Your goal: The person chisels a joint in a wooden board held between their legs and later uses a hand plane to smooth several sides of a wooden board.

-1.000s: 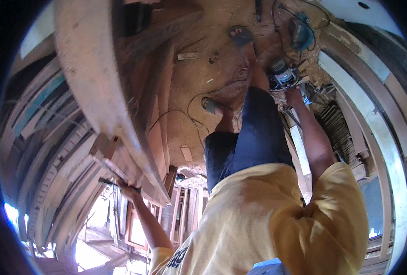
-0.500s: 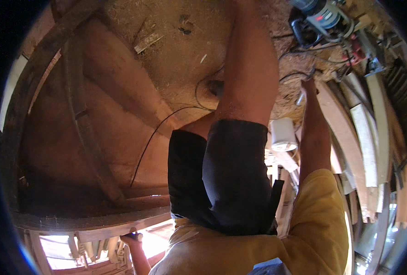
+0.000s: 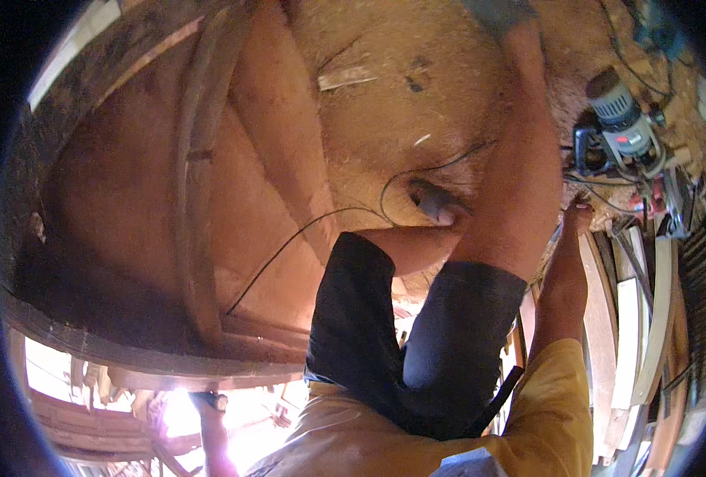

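My left hand (image 3: 209, 401) is at the outer edge of the curved wooden rail (image 3: 154, 370), lower left. Glare and the rail hide its fingers. My right arm stretches forward along my right side. My right hand (image 3: 579, 211) is down by the shavings-covered floor, just below a corded power tool (image 3: 625, 126) with a grey motor body and a black side handle. Its fingers look curled, but what they hold, if anything, is too small and dim to make out. A red part (image 3: 652, 197) lies beside the tool.
Curved wooden ribs (image 3: 198, 159) and brown planking (image 3: 281, 135) fill the left side. A black cable (image 3: 297, 230) crosses the floor near my feet. Several boards (image 3: 627, 334) lie at the right. A wood scrap (image 3: 347, 77) rests among the shavings (image 3: 393, 119).
My view has shifted, so the power tool appears lower and farther right. My front leg has swung right and my other foot now shows. The white bucket is out of sight.
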`<state>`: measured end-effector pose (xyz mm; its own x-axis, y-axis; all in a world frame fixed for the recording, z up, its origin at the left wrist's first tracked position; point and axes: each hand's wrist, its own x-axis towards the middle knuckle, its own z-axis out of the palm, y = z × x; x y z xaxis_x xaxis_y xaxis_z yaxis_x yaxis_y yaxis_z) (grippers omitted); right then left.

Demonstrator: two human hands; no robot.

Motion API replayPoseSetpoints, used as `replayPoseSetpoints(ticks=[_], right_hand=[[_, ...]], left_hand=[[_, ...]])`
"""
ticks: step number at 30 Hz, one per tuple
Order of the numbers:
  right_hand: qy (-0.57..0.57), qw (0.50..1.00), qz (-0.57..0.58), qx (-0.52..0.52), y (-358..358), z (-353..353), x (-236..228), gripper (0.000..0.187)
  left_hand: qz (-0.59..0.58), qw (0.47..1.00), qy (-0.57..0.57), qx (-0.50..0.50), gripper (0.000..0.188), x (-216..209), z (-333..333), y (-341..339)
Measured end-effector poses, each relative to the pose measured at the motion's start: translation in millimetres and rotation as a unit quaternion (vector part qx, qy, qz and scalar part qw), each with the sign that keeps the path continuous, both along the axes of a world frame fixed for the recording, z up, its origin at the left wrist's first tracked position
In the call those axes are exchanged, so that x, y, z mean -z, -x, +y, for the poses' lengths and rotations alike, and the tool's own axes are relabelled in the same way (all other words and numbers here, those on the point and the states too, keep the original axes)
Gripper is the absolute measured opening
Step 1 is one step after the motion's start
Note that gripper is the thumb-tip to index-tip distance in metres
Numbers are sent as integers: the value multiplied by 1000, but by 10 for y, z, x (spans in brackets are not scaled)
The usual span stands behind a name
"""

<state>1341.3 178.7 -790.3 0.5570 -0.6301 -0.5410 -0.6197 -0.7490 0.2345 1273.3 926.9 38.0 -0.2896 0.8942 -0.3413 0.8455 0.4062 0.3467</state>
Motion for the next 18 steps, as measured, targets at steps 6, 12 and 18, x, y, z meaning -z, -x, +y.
replayPoseSetpoints(ticks=[6,12,18], right_hand=[[-60,987,99,-112,-458,358,-782,55],[-110,933,176,-295,-860,660,-2791,35],[-227,771,-24,-595,-2808,1261,-4853,23]], left_hand=[[-97,995,7,-24,42,186,-77,-80],[-137,985,-39,-99,46,617,-472,-643],[-17,991,-93,-98,56,841,-430,5]])
